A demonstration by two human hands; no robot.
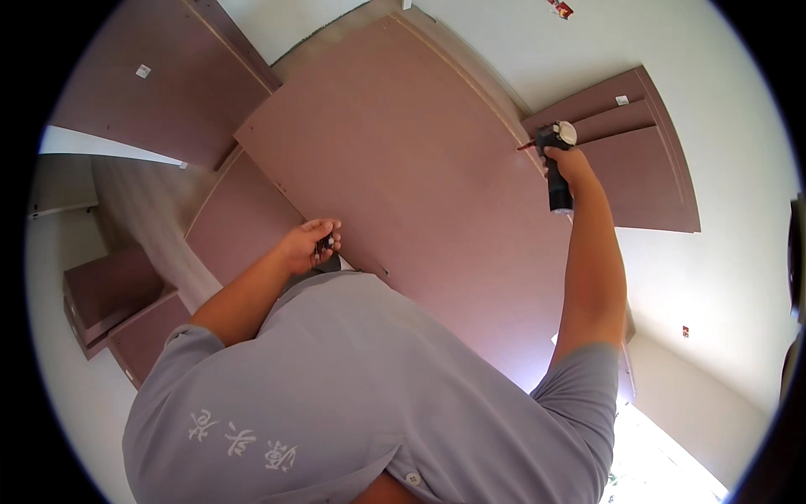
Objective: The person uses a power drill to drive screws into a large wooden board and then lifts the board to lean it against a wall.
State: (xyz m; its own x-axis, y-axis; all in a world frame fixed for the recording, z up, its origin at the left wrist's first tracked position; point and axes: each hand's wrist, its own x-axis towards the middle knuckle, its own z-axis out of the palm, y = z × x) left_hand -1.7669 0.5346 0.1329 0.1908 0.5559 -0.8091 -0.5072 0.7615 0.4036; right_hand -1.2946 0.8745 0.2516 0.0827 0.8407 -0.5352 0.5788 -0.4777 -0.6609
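Note:
My right hand [568, 166] is wrapped round the grip of a black cordless drill driver [558, 191], out at the far right edge of a large mauve-brown panel [403, 143]. The driver's reddish bit [526, 146] points left, at the panel's edge; whether it touches is unclear. Close to my body, over the panel's near left edge, my left hand [311, 244] has its fingers curled round small dark pieces [323, 244], perhaps screws or fittings, too small to name. Part of them is hidden by the fingers.
More mauve-brown boards [621, 160] lean against the white wall at the right. Another big panel [159, 76] stands at the upper left, and smaller boards [147, 336] lie at the lower left. Wood-look floor [151, 210] shows at the left. Wires poke from a wall box [560, 9].

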